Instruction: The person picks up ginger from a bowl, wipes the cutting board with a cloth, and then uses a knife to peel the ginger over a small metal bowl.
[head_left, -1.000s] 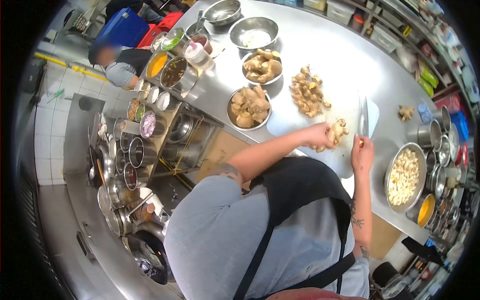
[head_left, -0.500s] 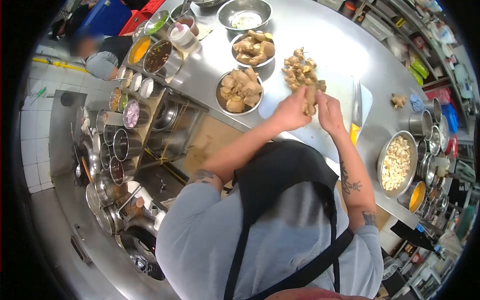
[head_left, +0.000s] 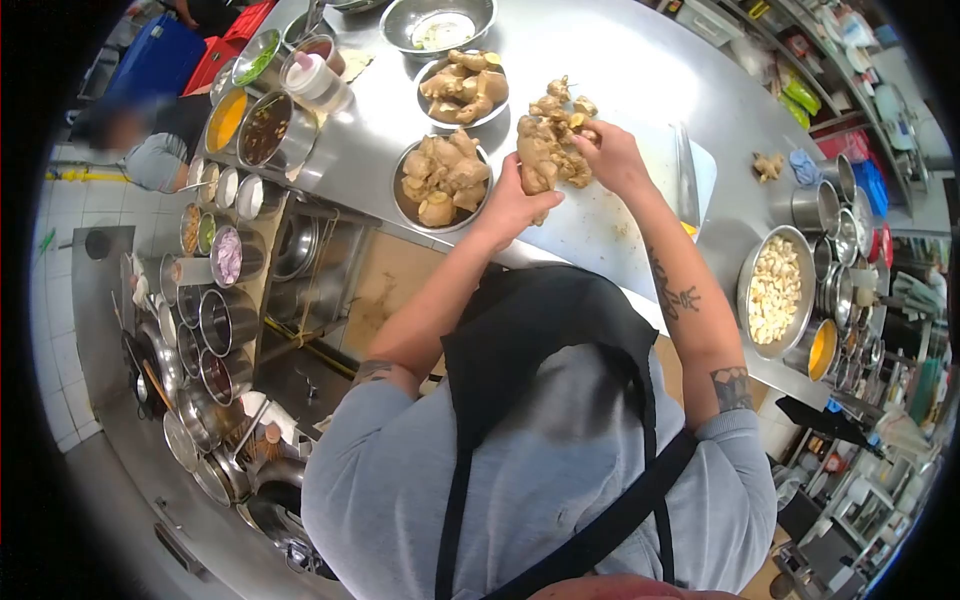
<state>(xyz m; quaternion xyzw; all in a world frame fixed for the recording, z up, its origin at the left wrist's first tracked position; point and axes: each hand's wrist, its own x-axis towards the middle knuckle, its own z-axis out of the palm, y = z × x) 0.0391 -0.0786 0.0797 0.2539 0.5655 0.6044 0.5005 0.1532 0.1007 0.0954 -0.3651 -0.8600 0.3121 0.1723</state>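
Note:
My left hand (head_left: pixel 518 208) is wrapped round a piece of ginger (head_left: pixel 538 165), just right of the steel bowl of ginger (head_left: pixel 408 208). My right hand (head_left: pixel 612 155) reaches to the pile of ginger (head_left: pixel 570 165) on the white cutting board (head_left: pixel 650 240), its fingers touching the pile; whether they grip a piece is hidden. A knife (head_left: pixel 688 175) lies along the right side of the board. Farther back stands a second bowl (head_left: pixel 437 118) with more ginger.
At the right stands a large bowl of chopped pale pieces (head_left: pixel 747 310), with a loose ginger piece (head_left: pixel 768 166) and a blue cloth (head_left: pixel 803 167) behind it. Steel pots of sauces (head_left: pixel 285 135) line the left. Another person (head_left: pixel 160 160) is at the far left.
The camera view has shifted. My left hand has moved left with ginger towards the bowls, and my hands have come apart. My right hand has moved from the held ginger to the pile.

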